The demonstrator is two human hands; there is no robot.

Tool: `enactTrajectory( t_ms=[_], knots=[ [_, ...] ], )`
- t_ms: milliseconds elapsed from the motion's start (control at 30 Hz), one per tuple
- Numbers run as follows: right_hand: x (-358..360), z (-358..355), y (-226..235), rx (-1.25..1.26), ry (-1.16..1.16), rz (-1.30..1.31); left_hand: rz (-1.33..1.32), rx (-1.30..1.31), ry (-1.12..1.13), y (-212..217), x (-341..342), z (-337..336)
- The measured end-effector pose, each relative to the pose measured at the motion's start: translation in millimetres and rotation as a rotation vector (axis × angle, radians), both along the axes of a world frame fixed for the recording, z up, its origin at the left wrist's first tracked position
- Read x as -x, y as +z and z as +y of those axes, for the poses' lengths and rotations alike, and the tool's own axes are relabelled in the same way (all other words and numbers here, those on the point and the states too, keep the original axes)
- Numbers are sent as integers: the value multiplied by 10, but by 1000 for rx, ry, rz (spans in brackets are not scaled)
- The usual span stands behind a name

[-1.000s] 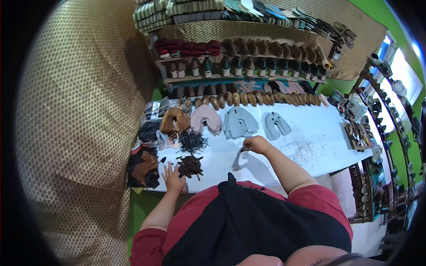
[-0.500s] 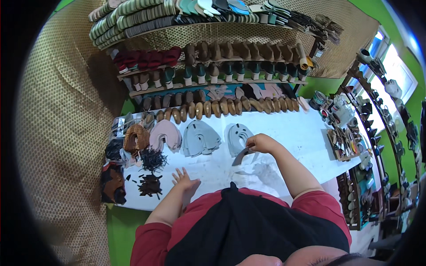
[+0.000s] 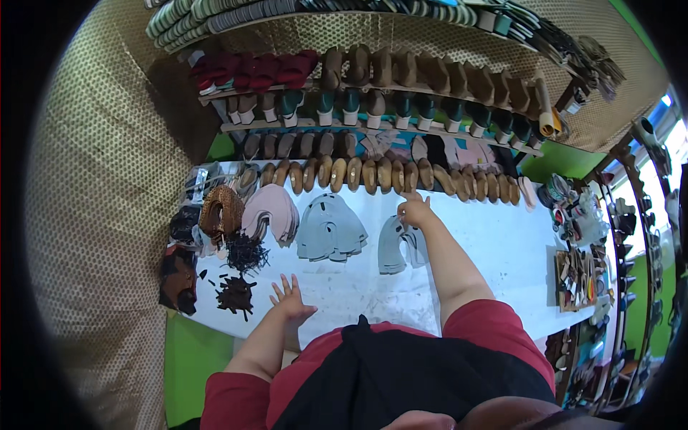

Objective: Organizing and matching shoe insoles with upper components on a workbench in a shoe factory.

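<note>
My right hand [image 3: 413, 210] is at the top of the right-hand pile of grey U-shaped cut pieces [image 3: 391, 251]. Its fingertips are pinched at the upper edge of a piece there; the fingers partly hide the grip. My left hand [image 3: 289, 301] rests near the table's front edge with fingers spread, holding nothing. A larger pile of grey U-shaped pieces [image 3: 331, 229] lies between the hands and farther back. To its left are a pile of pink U-shaped pieces [image 3: 271, 215] and a brown woven-looking U-shaped pile [image 3: 221, 209].
Black strips [image 3: 246, 252] and small dark scraps [image 3: 235, 294] lie on the white table [image 3: 494, 251]. A row of brown shoe forms [image 3: 369, 175] lines its back, below loaded shelves. A wooden tool holder [image 3: 577, 279] stands at the right.
My right hand has moved away from me with the grey piece, from the pile's near right side to its top. My left hand stays spread near the front edge. The whole view has shifted.
</note>
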State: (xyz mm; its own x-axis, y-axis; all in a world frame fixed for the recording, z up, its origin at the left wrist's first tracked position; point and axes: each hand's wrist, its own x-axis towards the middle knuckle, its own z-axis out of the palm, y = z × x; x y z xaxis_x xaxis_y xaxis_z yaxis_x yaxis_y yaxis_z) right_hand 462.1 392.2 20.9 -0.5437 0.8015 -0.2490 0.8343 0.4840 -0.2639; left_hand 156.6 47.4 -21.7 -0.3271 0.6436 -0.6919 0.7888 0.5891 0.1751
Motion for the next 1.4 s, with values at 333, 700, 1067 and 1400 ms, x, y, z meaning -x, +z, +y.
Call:
enactTrajectory(
  t_ms=[333,700,1067,1400],
  knots=[
    [350,-444,-566,-215,-98,21,-51,75,-9,36,56,90],
    [907,-476,-191,-171,-21,22,-56,92,13,19,71,29],
    [1667,-681,-417,-167,43,507,-60,68,-3,6,53,89],
    [1125,-1502,425,-98,182,652,-33,14,-20,33,47,15]
  ],
)
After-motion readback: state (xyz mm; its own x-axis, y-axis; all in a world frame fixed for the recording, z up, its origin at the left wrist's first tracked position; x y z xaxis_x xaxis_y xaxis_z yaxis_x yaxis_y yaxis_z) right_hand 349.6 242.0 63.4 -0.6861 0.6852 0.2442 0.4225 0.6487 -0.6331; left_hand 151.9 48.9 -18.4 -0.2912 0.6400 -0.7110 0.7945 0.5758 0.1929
